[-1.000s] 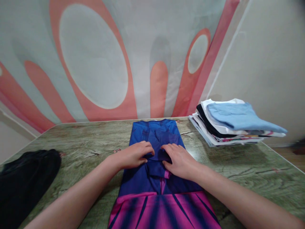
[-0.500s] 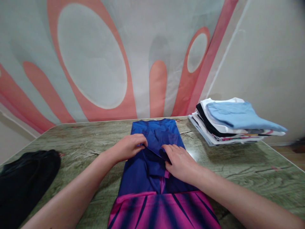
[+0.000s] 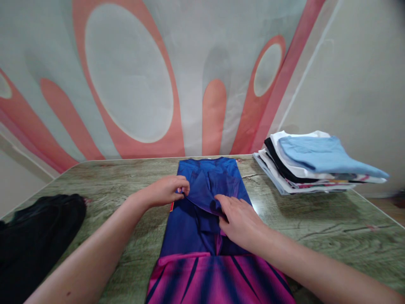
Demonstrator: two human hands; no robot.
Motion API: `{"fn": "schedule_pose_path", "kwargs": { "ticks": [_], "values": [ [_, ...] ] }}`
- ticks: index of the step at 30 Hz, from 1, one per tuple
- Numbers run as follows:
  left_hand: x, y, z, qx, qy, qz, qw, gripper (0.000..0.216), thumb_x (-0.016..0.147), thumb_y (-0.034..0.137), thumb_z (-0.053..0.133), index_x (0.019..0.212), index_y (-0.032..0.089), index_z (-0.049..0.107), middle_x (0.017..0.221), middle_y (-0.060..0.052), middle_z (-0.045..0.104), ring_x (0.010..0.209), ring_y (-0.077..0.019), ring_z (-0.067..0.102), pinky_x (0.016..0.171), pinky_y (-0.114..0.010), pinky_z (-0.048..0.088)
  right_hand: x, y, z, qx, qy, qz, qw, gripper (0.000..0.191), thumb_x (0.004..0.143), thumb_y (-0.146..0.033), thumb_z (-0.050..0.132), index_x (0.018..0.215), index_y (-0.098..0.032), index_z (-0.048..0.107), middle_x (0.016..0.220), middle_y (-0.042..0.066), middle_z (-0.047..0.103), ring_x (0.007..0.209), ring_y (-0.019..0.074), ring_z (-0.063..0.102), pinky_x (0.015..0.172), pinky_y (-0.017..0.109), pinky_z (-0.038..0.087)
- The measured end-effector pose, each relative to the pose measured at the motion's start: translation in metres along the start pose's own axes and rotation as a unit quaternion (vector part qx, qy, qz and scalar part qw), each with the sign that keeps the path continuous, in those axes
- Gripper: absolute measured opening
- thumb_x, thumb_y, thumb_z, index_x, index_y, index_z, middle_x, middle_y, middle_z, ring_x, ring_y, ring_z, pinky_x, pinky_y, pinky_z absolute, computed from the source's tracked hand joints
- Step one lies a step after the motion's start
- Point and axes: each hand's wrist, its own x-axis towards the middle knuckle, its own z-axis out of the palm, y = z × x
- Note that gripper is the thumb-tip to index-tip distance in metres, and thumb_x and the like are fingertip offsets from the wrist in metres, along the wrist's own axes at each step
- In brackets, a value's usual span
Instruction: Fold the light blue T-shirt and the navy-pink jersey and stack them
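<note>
Muted light, small glare on tabletop (image 3: 257, 206)

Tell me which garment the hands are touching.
The blue-and-pink garment in the middle: the left hand and right hand touch it, unlike the black clothing or folded stack.

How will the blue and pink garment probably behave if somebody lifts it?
The garment is probably floppy: its edge curves between the left hand and the right hand. It may also unfold when lifted, since it looks folded over itself.

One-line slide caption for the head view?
Left hand and right hand hold a flap of a blue-and-pink shirt on a table.
</note>
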Motion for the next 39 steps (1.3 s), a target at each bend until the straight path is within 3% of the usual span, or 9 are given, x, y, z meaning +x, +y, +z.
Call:
{"fn": "schedule_pose_path", "kwargs": {
  "ticks": [7,11,19,24,28,32,39],
  "values": [
    [0.000,-0.004,-0.001,0.000,0.003,-0.011,1.000,0.014,0.077,0.010,0.053,0.085,0.019,0.062,0.084,0.000,0.059,0.077,-0.0138,0.055,0.070,-0.022,0.039,-0.005,-0.004,0.000,-0.004,0.019,-0.051,0.999,0.043,0.080,-0.008,0.044,0.121,-0.017,0.051,0.107,0.008,0.061,0.100,0.0223,0.055,0.085,0.033,0.038],
    [-0.002,-0.006,-0.003,0.003,0.001,-0.018,1.000,0.016,0.074,0.008,0.052,0.082,0.019,0.061,0.081,0.000,0.058,0.075,-0.0138,0.054,0.068,-0.022,0.039,-0.009,-0.005,-0.001,-0.017,-0.001,-0.097,0.995,0.033,0.082,-0.009,0.044,0.112,-0.019,0.055,0.100,0.006,0.059,0.095,0.0214,0.054,0.082,0.032,0.039],
    [-0.002,-0.010,0.017,-0.027,-0.045,-0.025,0.998,0.027,0.062,0.002,0.047,0.074,0.019,0.064,0.068,0.001,0.058,0.062,-0.0128,0.052,0.058,-0.021,0.036,-0.013,-0.008,-0.003,-0.046,-0.038,-0.141,0.988,0.021,0.086,-0.013,0.045,0.101,-0.019,0.059,0.095,0.006,0.058,0.088,0.0207,0.054,0.077,0.033,0.038],
    [-0.004,-0.010,0.011,-0.080,-0.060,-0.044,0.994,0.040,0.066,0.003,0.046,0.098,0.021,0.065,0.083,0.000,0.064,0.072,-0.0139,0.057,0.064,-0.020,0.041,-0.011,-0.006,-0.002,-0.047,-0.036,-0.142,0.988,0.019,0.088,-0.015,0.044,0.099,-0.019,0.059,0.094,0.005,0.059,0.087,0.0202,0.054,0.077,0.034,0.038],
    [0.008,-0.014,0.021,-0.107,0.029,-0.112,0.988,0.034,0.081,0.018,0.047,0.114,0.019,0.058,0.098,-0.003,0.065,0.089,-0.0167,0.060,0.079,-0.025,0.045,-0.010,-0.006,-0.002,-0.042,-0.035,-0.142,0.988,0.019,0.091,-0.018,0.043,0.099,-0.020,0.060,0.094,0.005,0.059,0.088,0.0205,0.055,0.077,0.034,0.038],
    [0.035,-0.020,0.045,-0.128,0.126,-0.177,0.968,0.036,0.083,0.029,0.051,0.116,0.015,0.055,0.093,-0.004,0.063,0.083,-0.0168,0.060,0.077,-0.027,0.046,-0.011,-0.008,-0.004,-0.032,-0.029,-0.137,0.990,0.018,0.090,-0.017,0.045,0.102,-0.020,0.058,0.097,0.005,0.059,0.090,0.0196,0.056,0.077,0.031,0.039],
    [0.073,-0.034,0.054,-0.119,0.153,-0.223,0.955,0.041,0.077,0.023,0.058,0.117,0.014,0.054,0.082,-0.002,0.064,0.073,-0.0162,0.060,0.067,-0.025,0.045,-0.012,-0.009,-0.003,-0.074,-0.015,-0.083,0.994,0.013,0.087,-0.016,0.049,0.097,-0.019,0.056,0.093,0.006,0.061,0.085,0.0218,0.057,0.071,0.032,0.040]
  ]
}}
